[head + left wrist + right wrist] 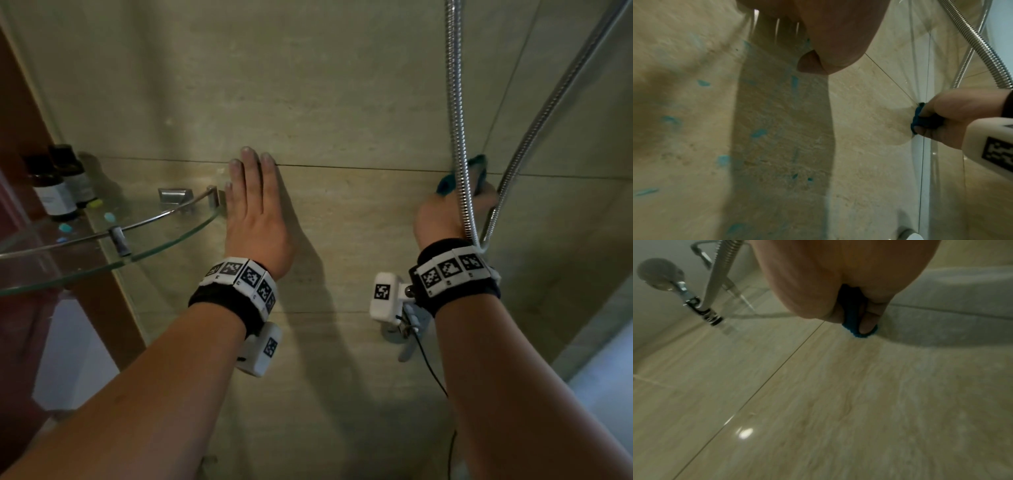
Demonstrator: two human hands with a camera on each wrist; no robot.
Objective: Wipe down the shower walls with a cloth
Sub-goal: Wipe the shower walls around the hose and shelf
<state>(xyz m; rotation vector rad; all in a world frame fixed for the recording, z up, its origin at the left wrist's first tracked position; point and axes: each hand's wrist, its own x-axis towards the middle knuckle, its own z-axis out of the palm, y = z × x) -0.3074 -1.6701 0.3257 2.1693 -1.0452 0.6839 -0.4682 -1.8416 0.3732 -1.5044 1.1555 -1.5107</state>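
My left hand [255, 212] lies flat on the shower wall [342, 102], fingers straight and together, holding nothing. I take it as a brace, steadying me while the other arm works. It sits just right of the glass corner shelf [164, 236], whose metal rail ends beside my little finger, so I judge I have kept it off the shelf to avoid knocking the dark bottles [58, 185] at its far left.

My right hand [445, 216] is curled round the cloth [445, 183], thumb below and fingers over the top, pressing the bunched wad against the tile. It works right behind the shower hose [457, 120] — the metal coil hangs across my knuckles in the head view, and its loop comes back up to the right. Gripping the cloth small probably lets me reach in behind the hose rather than pushing it aside.

The cloth is teal-blue, with a nubby, knitted-looking edge showing past my fingertips in the right wrist view. Only little folds peep out; most is hidden in my fist. It sits on the wall near a horizontal grout line, towards the right corner.

The wall is beige, streaked, stone-look tile, glossy enough to throw back a light spot. Whether it is wet I cannot tell.
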